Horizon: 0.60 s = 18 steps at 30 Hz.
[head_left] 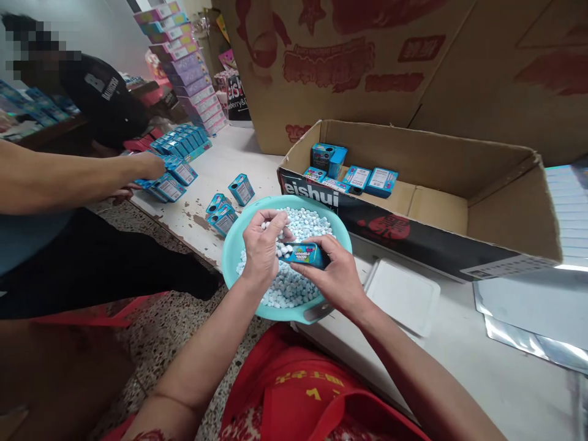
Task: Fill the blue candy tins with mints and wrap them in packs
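Observation:
My right hand (pixel 337 272) grips a small blue candy box (pixel 303 254) printed "CARAMELO MACIZO", tilted on its side above a turquoise basin (pixel 232 260). White and pale blue candies (pixel 289 288) fill the basin. At the box's left end, my left hand (pixel 265 245) is curled with candies between its fingers. Several candies (pixel 283 250) show between that hand and the end of the box. The inside of the box is hidden.
An open cardboard box (pixel 413 239) behind the basin holds several blue candy boxes (pixel 357 177). More blue boxes (pixel 241 190) stand left of the basin. A white lid (pixel 404 297) lies to the right. A co-worker's arm (pixel 82 177) reaches toward blue boxes (pixel 169 187) at left.

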Each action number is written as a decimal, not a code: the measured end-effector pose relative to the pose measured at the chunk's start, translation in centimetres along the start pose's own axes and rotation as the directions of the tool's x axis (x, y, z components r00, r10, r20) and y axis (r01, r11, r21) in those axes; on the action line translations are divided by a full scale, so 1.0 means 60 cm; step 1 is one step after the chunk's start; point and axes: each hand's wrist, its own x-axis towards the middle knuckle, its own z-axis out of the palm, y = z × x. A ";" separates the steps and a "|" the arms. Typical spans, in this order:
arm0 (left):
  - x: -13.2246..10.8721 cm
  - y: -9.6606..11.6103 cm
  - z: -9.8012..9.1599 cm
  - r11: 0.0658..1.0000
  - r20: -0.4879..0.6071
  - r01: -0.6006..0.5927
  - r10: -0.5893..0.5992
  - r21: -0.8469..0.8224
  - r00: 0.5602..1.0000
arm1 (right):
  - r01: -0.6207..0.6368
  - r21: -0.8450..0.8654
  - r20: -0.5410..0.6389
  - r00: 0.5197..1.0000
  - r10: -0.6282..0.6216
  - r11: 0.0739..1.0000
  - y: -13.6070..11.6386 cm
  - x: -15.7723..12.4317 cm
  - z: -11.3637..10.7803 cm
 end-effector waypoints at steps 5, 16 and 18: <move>0.000 0.004 0.006 0.999 0.027 0.038 -0.037 -0.024 0.999 | -0.008 0.032 0.022 1.000 0.008 0.999 -0.003 0.000 -0.001; -0.005 0.003 0.009 0.998 0.050 0.053 -0.051 -0.024 0.997 | -0.056 0.048 -0.002 0.998 0.057 0.997 -0.007 -0.011 0.003; -0.009 0.003 0.012 0.999 0.069 0.034 -0.033 -0.013 0.997 | -0.038 0.043 -0.007 0.999 0.039 0.998 -0.009 -0.012 0.002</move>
